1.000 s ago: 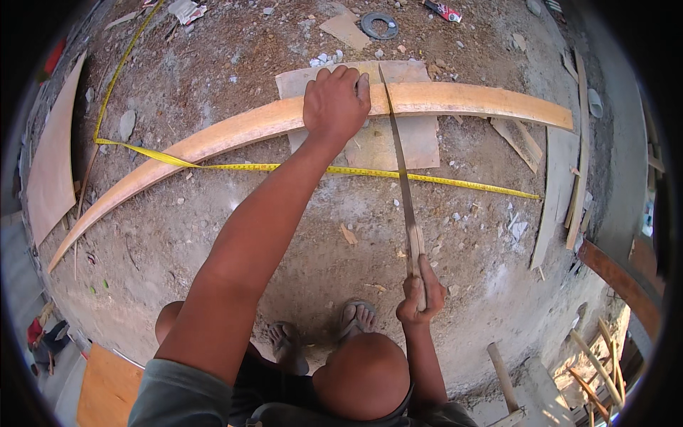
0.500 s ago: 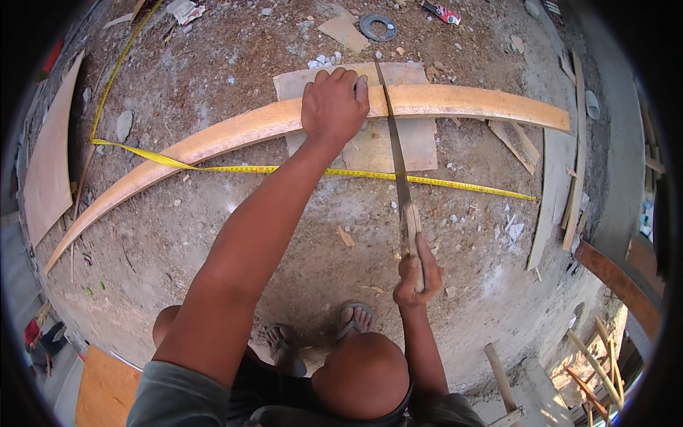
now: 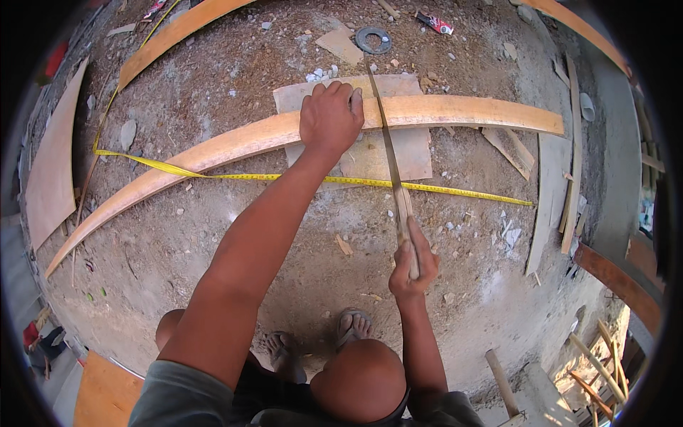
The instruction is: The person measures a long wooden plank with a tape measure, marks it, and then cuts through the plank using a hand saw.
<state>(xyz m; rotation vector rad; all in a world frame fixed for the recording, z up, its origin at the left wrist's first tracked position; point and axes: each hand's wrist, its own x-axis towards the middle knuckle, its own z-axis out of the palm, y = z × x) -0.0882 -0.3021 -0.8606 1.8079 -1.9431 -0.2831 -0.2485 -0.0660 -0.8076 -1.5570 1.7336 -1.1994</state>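
Note:
A long pale wooden plank [image 3: 469,112], looking curved in this wide view, lies across the ground in front of me. My left hand [image 3: 331,119] is wrapped over its upper edge near the middle, pressing it down. Just right of those fingers, the thin blade of a handsaw [image 3: 390,153] crosses the plank. My right hand [image 3: 414,265] is closed round the saw's wooden handle. Beneath the plank lie flat pieces of thin board [image 3: 395,156]. A yellow measuring tape [image 3: 469,191] stretches across the ground on my side of the plank, passing under the blade.
Plywood [image 3: 60,160] lies at the left, and scrap strips [image 3: 571,164] lie at the right. A grey ring [image 3: 373,40] rests beyond the saw tip. Another plank [image 3: 178,35] shows at the far left. Sticks [image 3: 601,363] sit low on the right. Stones litter the dirt.
The saw and my right hand have slid forward, away from me. My left hand keeps its hold on the plank. Another plank now shows at the far left, and one at the far right.

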